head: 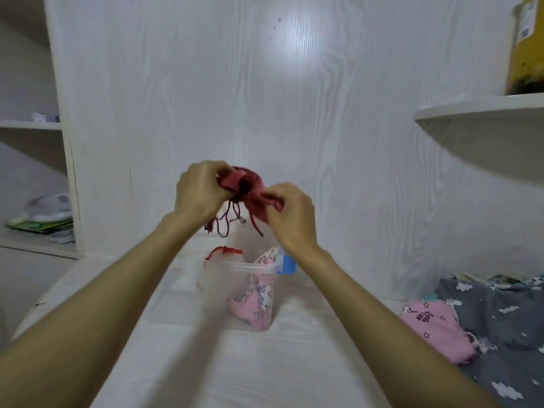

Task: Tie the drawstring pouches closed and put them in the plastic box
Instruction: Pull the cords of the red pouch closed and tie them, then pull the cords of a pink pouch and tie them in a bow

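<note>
Here, one dark red drawstring pouch (250,189), held in the air between both hands, its mouth gathered to a dark centre. The left hand (200,189) pinches the pouch's left edge, fingers closed on the cloth; the right hand (291,213) pinches its lower right corner likewise. Dark red cords (226,222) hang loose below the grip, one ending in a tassel. Directly beneath the grip, a clear plastic box (238,293) stands on the white table (265,363), holding a pink unicorn-print pouch (262,301) on its right side; a red cord (223,251) shows at its far left rim. A blue item just behind the box, too blurred to name. Well to the right of the grip and lower, a second pink pouch (435,328) lies against grey cloud-print cloth (506,319).
</note>
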